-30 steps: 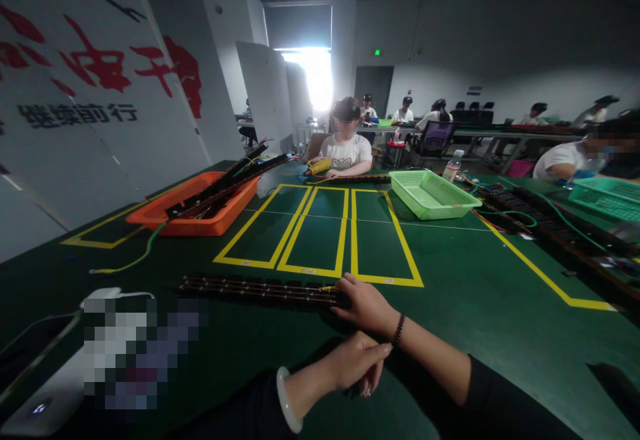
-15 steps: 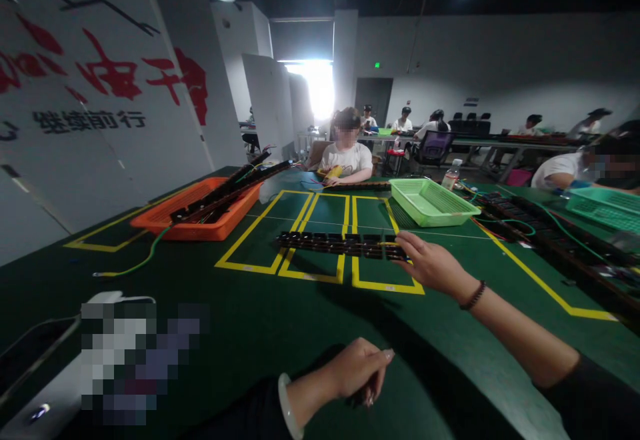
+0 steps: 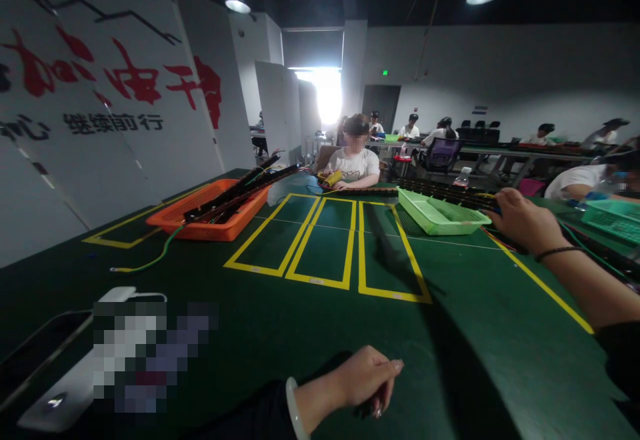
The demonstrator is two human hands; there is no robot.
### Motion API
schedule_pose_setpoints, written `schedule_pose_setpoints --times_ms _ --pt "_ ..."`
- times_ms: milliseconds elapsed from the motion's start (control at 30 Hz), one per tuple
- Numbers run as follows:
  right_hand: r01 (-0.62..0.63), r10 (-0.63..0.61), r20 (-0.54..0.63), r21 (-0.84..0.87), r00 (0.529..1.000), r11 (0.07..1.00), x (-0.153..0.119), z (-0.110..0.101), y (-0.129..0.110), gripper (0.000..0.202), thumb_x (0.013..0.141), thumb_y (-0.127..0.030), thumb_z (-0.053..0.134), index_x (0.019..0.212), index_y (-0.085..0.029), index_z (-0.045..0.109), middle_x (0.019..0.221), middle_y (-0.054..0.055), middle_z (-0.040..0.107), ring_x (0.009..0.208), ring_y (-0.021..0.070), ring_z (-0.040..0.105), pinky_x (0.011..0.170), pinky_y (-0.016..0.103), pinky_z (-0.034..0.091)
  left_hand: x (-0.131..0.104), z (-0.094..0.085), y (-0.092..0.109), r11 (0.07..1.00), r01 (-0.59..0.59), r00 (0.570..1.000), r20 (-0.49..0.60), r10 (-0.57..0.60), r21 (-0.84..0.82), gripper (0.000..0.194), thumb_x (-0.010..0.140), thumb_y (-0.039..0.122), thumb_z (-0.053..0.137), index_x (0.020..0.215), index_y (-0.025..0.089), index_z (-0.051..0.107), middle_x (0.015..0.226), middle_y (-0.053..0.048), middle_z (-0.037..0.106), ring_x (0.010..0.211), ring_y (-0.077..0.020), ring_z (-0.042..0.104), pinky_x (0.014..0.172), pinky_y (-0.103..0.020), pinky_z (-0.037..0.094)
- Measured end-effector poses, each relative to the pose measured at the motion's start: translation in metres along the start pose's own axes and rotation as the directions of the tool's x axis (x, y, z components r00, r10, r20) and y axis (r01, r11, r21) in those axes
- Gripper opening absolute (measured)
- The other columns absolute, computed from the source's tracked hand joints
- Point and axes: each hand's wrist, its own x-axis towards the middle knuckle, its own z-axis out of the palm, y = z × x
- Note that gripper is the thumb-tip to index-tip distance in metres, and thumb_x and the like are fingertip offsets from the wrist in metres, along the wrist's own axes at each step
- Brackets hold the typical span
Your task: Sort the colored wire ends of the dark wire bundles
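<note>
My right hand, at the right, grips the near end of a long black strip made of dark segments in a row. The strip is held up above the table, its far part passing over the rim of the light green basket. Close to me, my left hand rests on the green table with its fingers curled in. A dark patch shows under those fingers, and what they hold, if anything, is hidden.
An orange basket at the left holds similar black strips with wires. Yellow tape frames mark the table's middle. A pale device lies front left. A teal basket stands right. A person sits opposite.
My right hand has carried the black strip from above the yellow frames to the right, over the light green basket. My left hand stays in place. The view has shifted slightly.
</note>
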Motion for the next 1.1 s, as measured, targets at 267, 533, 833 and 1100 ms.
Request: schedule_pose_setpoints --times_ms 267,533,833,1100 --pt "-0.072 0.072 0.002 0.042 0.997 0.997 -0.011 0.048 -0.026 0.035 0.093 -0.034 0.036 0.101 -0.010 0.059 0.102 0.020 0.053 0.079 0.0218 0.052 0.052 0.031 0.022 0.001 0.000 0.000 0.999 0.013 1.000 0.010 -0.012 -0.035 0.060 0.076 0.068 0.039 0.048 0.015 0.047 0.042 0.002 0.045 0.038 -0.0082 0.042 0.046 -0.024 0.033" --pt "-0.258 0.300 -0.184 0.220 0.936 0.941 -0.034 0.085 -0.039 0.041 0.091 -0.042 0.032 0.094 -0.011 0.059 0.086 0.025 0.056 0.075 0.0338 0.055 0.058 0.046 0.035 0.001 -0.003 0.001 0.999 0.033 0.999 0.031 -0.032 -0.024 0.061 0.079 0.067 0.036 0.048 0.015 0.047 0.043 0.001 0.045 0.039 -0.0087 0.044 0.047 -0.024 0.034" --pt "0.237 -0.168 -0.183 0.485 0.969 0.842 -0.091 0.017 -0.169 0.041 0.088 -0.038 0.044 0.124 -0.019 0.050 0.134 0.014 0.046 0.129 0.0306 0.033 0.104 0.060 0.020 0.000 -0.001 0.007 0.987 -0.067 0.997 -0.055 0.060 -0.148 0.035 0.084 0.045 0.045 0.075 0.013 0.056 0.062 -0.002 0.057 0.055 -0.0113 0.053 0.058 -0.025 0.039" --pt "0.209 -0.446 0.023 0.861 0.895 0.464 -0.169 0.007 -0.232 0.041 0.091 -0.035 0.044 0.131 -0.024 0.045 0.137 0.010 0.044 0.127 0.0244 0.040 0.102 0.046 0.041 -0.016 -0.089 0.051 0.896 -0.255 0.788 -0.459 0.411 0.364 0.032 0.087 0.036 0.048 0.115 0.020 0.049 0.118 -0.008 0.054 0.110 -0.0178 0.050 0.094 -0.033 0.039"
